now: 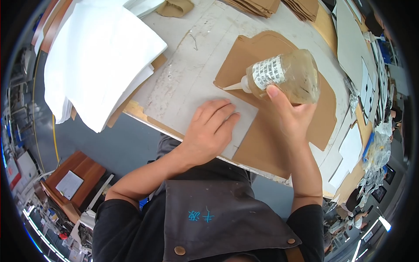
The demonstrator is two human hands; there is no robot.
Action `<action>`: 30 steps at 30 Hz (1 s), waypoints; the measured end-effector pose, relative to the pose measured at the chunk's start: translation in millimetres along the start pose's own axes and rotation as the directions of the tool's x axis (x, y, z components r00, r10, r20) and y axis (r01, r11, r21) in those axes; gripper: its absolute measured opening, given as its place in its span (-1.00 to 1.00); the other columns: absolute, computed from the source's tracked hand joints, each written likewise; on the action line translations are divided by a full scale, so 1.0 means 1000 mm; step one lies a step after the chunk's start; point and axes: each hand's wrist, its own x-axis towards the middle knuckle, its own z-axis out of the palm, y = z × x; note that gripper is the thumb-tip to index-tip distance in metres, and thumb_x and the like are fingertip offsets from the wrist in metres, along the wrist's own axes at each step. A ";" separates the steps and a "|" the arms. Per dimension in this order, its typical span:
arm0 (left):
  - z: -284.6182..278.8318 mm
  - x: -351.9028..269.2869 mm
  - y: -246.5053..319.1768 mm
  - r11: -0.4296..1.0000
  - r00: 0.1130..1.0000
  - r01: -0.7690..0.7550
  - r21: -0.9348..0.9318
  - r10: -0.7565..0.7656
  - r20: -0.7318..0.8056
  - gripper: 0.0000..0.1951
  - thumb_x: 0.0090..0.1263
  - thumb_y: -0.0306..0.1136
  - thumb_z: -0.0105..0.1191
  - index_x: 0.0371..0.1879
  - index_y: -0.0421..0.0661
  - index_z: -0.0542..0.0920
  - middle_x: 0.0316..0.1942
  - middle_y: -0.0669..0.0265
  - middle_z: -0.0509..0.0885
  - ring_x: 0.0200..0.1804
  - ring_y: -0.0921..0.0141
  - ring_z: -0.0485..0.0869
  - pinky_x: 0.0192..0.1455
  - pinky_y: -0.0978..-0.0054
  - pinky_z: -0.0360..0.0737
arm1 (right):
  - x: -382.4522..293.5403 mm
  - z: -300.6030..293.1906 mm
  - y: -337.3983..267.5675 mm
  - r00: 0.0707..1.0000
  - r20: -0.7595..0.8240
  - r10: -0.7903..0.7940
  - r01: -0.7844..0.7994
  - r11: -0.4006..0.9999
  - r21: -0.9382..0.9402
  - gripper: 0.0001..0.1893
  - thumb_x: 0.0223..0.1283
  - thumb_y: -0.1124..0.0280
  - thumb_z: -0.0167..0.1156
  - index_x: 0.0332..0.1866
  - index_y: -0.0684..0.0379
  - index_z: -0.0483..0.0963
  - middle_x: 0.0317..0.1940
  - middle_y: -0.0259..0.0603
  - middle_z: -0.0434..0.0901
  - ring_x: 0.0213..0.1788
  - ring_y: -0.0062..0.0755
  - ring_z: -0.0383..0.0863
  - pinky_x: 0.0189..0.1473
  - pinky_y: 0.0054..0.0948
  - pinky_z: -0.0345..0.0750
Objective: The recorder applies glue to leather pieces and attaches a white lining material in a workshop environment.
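My right hand (294, 114) grips a cloudy plastic squeeze bottle (299, 73) tilted onto its side, thumb below its label, which bears writing. The bottle's tapered white nozzle (233, 86) points left, its tip at the left corner of a cut piece of brown sheet material (250, 59). That piece has a rounded upper outline and a narrower part reaching the table's front edge. My left hand (211, 127) lies palm down on the pale grey worktop (176, 98), holding nothing, its fingertips just below the brown piece's edge. The bottle hides part of the brown piece.
White sheets (104, 59) lie stacked at the left, overhanging the table edge. Stacks of brown pieces (255, 6) sit at the far side, near a small rolled brown piece (175, 7). White cut sheets (348, 150) lie at right. A wooden stand (73, 177) is at lower left.
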 end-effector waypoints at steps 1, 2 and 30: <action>-0.002 0.000 -0.001 1.000 1.000 -0.004 -0.001 0.004 0.001 -0.64 -0.05 -0.61 0.17 -0.16 -0.28 0.60 -0.04 0.11 0.57 0.08 0.12 0.52 0.08 0.20 0.46 | -0.001 -0.002 -0.001 1.000 -0.001 0.000 0.000 1.000 -0.015 -0.32 -0.06 0.54 0.47 0.16 0.31 0.23 -0.08 -0.15 0.52 -0.06 -0.43 0.58 -0.04 -0.45 0.56; -0.003 0.000 -0.002 1.000 1.000 0.011 -0.006 -0.011 -0.020 -0.64 -0.05 -0.63 0.15 -0.17 -0.27 0.60 -0.04 0.11 0.58 0.07 0.10 0.52 0.08 0.20 0.46 | -0.003 -0.005 -0.001 1.000 -0.006 0.001 -0.001 1.000 -0.015 -0.32 -0.06 0.54 0.47 0.16 0.31 0.23 -0.08 -0.15 0.52 -0.06 -0.43 0.58 -0.04 -0.45 0.56; 0.008 0.055 -0.044 0.935 0.990 -0.133 0.328 0.111 0.083 -0.57 -0.03 -0.66 0.09 -0.08 -0.15 0.62 0.05 0.28 0.56 0.15 0.16 0.43 0.14 0.21 0.35 | -0.041 -0.066 0.023 0.984 -0.178 0.025 -0.010 0.996 0.084 -0.53 0.03 0.43 0.40 0.03 0.32 0.39 -0.14 -0.21 0.54 -0.12 -0.49 0.54 -0.06 -0.47 0.50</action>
